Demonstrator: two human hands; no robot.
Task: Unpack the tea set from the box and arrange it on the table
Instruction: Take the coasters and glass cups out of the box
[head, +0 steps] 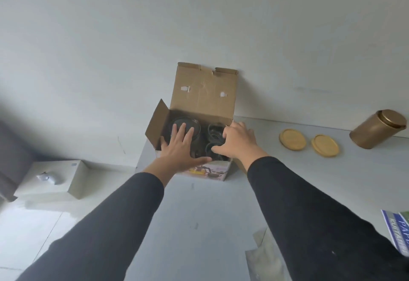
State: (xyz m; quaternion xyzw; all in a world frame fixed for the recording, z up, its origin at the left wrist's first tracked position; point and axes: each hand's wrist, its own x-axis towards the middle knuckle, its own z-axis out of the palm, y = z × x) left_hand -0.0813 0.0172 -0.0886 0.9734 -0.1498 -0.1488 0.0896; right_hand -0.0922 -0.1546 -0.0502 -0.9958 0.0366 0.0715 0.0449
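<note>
An open cardboard box [203,90] stands at the far edge of the grey table [199,214], its lid flap up against the wall. Inside on the left sits a dark glass teapot with a round lid [177,122]. On the right are dark glass cups [213,131]. My left hand [180,148] reaches into the left half with fingers spread over the teapot, thumb on the box's front rim. My right hand [238,142] is at the right side of the box, fingers curled over the cups. Whether it grips a cup is hidden.
Two round wooden coasters [292,139] [325,145] lie to the right of the box. A gold tin canister [377,129] stands further right. A printed leaflet [398,230] lies at the right edge, and clear plastic wrap [265,258] near the front. A white cabinet [53,179] stands lower left.
</note>
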